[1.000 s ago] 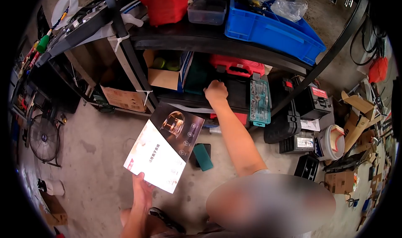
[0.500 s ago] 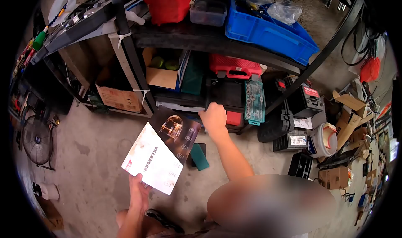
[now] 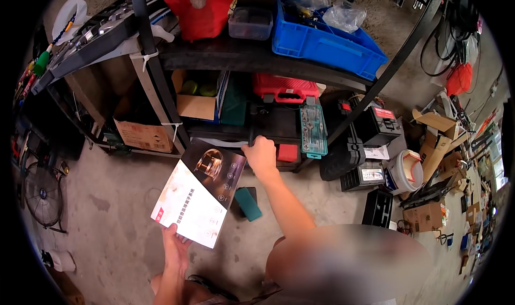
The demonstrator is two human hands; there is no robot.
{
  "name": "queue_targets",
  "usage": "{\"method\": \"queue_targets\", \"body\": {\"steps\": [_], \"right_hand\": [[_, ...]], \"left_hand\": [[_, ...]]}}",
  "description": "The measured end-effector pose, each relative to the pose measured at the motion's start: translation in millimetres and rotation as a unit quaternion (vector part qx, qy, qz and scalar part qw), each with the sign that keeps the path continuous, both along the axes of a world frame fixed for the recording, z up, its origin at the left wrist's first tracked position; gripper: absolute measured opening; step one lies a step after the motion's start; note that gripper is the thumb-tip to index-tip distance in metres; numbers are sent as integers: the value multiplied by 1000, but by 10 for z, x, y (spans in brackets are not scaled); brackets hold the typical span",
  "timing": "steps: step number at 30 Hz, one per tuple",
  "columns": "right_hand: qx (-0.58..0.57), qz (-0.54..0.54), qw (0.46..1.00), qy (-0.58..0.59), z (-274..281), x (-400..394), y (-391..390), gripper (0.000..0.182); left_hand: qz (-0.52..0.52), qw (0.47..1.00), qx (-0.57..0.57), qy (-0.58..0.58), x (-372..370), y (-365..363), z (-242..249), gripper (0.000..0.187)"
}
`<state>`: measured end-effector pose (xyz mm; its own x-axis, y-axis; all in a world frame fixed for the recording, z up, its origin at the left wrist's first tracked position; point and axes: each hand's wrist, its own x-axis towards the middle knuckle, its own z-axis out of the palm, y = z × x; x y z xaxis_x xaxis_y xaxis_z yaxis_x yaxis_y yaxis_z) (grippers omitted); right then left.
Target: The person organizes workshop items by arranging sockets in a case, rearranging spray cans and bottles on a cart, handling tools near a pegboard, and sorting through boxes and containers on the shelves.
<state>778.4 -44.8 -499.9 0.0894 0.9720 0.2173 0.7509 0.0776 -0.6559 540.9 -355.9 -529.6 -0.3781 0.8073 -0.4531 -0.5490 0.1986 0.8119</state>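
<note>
My left hand (image 3: 176, 251) grips the lower edge of a flat white and dark printed box (image 3: 198, 192), thumb on its front. The box is tilted, with a glowing device pictured on its dark part. My right hand (image 3: 263, 157) is closed at the front of the lower shelf, just beyond the box's upper right corner. A narrow dark thing shows at its fingertips, too small to make out. Below that hand, a green flat case (image 3: 247, 203) lies on the floor.
The black shelf (image 3: 241, 60) bears a blue crate (image 3: 327, 42), a red bag (image 3: 198, 9) and a clear tub (image 3: 250, 23). Underneath are a red case (image 3: 284, 88), a teal tool set (image 3: 313, 130) and an open carton (image 3: 198, 106). A white bucket (image 3: 402, 173) stands right, a fan (image 3: 44, 193) left.
The view has shifted, so the shelf and its contents appear further left. My left hand still holds the box. My right hand remains closed near the shelf, now with a dark narrow thing visible at its fingertips.
</note>
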Motion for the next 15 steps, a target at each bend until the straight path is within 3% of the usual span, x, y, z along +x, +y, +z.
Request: {"method": "queue_targets", "body": {"steps": [3,5,6,8,11,15], "right_hand": [[-30,-3,997,68,-107,-12,25,34],[-137,-24,959,246,-417,51,196,30],[-137,-25,959,247,-439,68,208,30],[-232,41,808,541,-476,119,241,20],[-234,89,769,588,-279,146,243,14],[-234,97,759,599,-26,284,183,17]], "left_hand": [[-1,1000,0,0,-2,-14,-5,79],[0,1000,-1,-1,0,-14,3,77],[8,1000,1,-1,10,-12,18,76],[12,1000,5,-1,19,9,44,76],[13,1000,11,-6,17,30,67,75],[12,1000,3,-3,-2,31,43,75]]}}
